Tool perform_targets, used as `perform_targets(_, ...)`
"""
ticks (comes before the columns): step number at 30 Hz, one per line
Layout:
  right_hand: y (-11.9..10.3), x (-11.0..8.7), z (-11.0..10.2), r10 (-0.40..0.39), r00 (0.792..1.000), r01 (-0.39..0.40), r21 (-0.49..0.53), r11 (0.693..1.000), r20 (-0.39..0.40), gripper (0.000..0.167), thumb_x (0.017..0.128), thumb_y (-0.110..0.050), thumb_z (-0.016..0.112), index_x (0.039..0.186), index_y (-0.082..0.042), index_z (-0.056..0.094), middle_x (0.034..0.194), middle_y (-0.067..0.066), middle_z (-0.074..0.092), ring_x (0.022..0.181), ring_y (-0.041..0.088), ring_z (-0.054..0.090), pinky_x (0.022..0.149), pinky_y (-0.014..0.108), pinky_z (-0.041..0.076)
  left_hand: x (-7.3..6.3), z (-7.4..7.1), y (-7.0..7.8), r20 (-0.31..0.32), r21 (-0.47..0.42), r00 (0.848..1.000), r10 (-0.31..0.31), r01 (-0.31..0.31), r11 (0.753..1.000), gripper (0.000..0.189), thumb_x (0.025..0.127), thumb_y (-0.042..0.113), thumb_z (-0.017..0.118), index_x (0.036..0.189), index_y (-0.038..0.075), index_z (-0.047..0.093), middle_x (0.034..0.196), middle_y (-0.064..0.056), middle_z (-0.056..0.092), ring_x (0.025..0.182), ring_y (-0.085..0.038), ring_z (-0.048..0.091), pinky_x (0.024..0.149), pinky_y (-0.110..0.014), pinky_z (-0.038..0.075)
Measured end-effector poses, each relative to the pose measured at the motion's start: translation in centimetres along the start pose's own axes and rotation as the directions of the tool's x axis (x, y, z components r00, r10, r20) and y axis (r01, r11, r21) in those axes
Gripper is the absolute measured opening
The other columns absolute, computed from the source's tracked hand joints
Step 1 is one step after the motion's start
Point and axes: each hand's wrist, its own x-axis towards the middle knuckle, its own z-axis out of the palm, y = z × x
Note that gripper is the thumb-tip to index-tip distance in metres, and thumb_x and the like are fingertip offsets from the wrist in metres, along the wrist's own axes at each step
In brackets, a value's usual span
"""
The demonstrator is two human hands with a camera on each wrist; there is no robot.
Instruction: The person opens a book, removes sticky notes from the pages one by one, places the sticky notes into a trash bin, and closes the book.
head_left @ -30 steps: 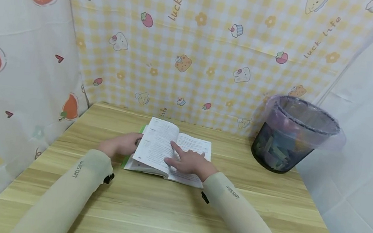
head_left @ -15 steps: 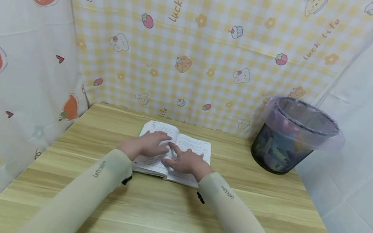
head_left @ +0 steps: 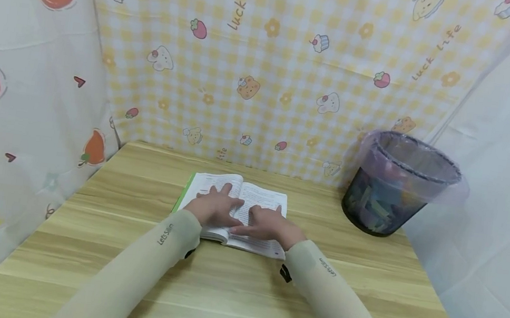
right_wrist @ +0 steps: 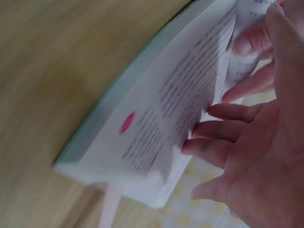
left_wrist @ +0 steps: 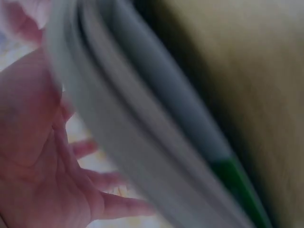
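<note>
An open book [head_left: 269, 198] with printed white pages and a green cover edge lies on the wooden table. My left hand [head_left: 215, 208] rests on its left page, fingers spread, with the thumb toward the middle fold. On the right page lies my right hand [head_left: 270, 225], its thumb pointing at the fold near my left hand. The left wrist view shows the blurred book edge [left_wrist: 128, 104] beside my left palm [left_wrist: 42, 166]. In the right wrist view, the fingertips of my right hand [right_wrist: 266, 147] touch the page [right_wrist: 156, 118], which carries a pink mark.
A dark bin [head_left: 376, 203] with a translucent purple liner and coloured pieces inside stands at the table's back right. Patterned cloth [head_left: 265, 75] hangs behind the table [head_left: 218, 303], with white cloth at both sides. A pale pink strip [right_wrist: 110, 209] shows by the book.
My left hand has moved from the book's left edge across onto the left page, and the raised page now lies flat. My right hand has shifted slightly toward the near side.
</note>
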Motion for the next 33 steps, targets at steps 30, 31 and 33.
perform_targets(30, 6.7, -0.8, -0.6, 0.345, 0.934, -0.334, 0.121, 0.935, -0.088, 0.040, 0.101, -0.043, 0.073, 0.096, -0.003, 0.074, 0.111, 0.013, 0.068, 0.095, 0.026, 0.061, 0.090, 0.045, 0.054, 1.4, 1.4, 1.9, 0.007, 0.007, 0.994, -0.111, 0.111, 0.994, 0.082, 0.094, 0.057, 0.081, 0.166, 0.032, 0.050, 0.186, -0.019, -0.004, 0.164, -0.066, -0.001, 0.121, -0.092, 0.016)
perform_targets(31, 6.5, -0.9, -0.7, 0.350, 0.933, -0.338, 0.124, 0.933, -0.085, 0.040, 0.101, -0.041, 0.074, 0.098, -0.002, 0.074, 0.111, 0.013, 0.068, 0.096, 0.027, 0.062, 0.091, 0.045, 0.054, 1.4, 1.4, 1.9, 0.009, 0.007, 0.994, -0.112, 0.112, 0.994, 0.082, 0.095, 0.057, 0.081, 0.166, 0.032, 0.050, 0.186, -0.019, -0.004, 0.164, -0.066, -0.002, 0.121, -0.092, 0.016)
perform_targets(33, 6.1, -0.9, -0.8, 0.358, 0.931, -0.347, 0.128, 0.929, -0.076, 0.039, 0.102, -0.040, 0.074, 0.099, -0.001, 0.075, 0.112, 0.014, 0.068, 0.097, 0.027, 0.062, 0.092, 0.046, 0.055, 1.4, 1.4, 2.0, 0.010, 0.011, 0.993, -0.114, 0.114, 0.993, 0.082, 0.095, 0.057, 0.081, 0.166, 0.032, 0.050, 0.186, -0.019, -0.004, 0.164, -0.066, -0.002, 0.121, -0.092, 0.016)
